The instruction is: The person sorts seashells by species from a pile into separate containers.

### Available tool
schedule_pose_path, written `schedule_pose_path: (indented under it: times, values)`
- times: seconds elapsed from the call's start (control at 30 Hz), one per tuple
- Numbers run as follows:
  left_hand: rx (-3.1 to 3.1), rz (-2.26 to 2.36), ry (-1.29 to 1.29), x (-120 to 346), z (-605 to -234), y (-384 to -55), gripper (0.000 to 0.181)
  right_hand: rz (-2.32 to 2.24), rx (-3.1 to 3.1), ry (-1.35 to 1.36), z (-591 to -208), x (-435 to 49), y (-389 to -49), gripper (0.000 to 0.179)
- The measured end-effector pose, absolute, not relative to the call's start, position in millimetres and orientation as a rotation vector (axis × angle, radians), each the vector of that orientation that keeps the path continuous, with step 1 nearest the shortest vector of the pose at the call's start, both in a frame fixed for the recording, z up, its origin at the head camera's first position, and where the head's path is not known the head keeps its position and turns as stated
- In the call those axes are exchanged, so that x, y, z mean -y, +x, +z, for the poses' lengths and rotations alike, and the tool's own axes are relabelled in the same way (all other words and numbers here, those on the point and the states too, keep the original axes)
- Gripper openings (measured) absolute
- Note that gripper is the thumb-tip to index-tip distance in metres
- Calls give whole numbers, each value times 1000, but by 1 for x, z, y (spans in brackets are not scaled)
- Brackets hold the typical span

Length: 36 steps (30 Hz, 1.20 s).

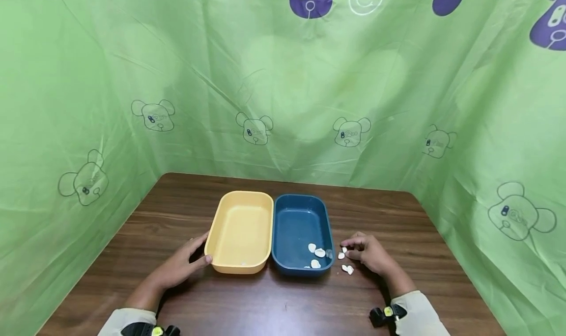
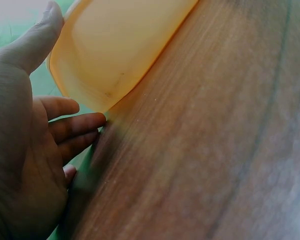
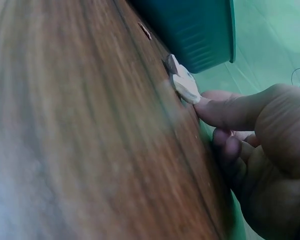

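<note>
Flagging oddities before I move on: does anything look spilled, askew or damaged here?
A few white pieces lie on the table by the right hand, outside the blue tray where others sit, which might suggest a spill. That tray and the yellow tray look upright and undamaged.

Left tray [image 1: 240, 228], right tray [image 1: 300, 223] holding pieces [image 1: 320, 252], table [image 1: 283, 309] beneath
</note>
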State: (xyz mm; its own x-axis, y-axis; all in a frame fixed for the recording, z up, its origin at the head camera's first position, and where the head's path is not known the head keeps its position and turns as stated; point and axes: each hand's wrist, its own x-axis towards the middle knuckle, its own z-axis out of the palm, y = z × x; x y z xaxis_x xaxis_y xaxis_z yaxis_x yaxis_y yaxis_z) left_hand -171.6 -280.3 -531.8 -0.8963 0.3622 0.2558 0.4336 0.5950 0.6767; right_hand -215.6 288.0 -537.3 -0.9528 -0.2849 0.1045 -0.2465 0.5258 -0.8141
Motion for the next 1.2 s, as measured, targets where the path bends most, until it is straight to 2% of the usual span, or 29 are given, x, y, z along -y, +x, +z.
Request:
schedule_pose_path:
  times: [0.4,0.63,1.2]
  values:
    - [2731,-1223,-686,281,-533,-173,74,-1431,-2752,-475,-537,-284,-212,15]
    - [2748,-1191,-672,281,-531,-173,73,-1474,-2739,-285,-539,-283,-215,9]
    - [2737,-1137,-684,281,-531,-174,72,-1548,-2710,-162,-537,-279,-213,11]
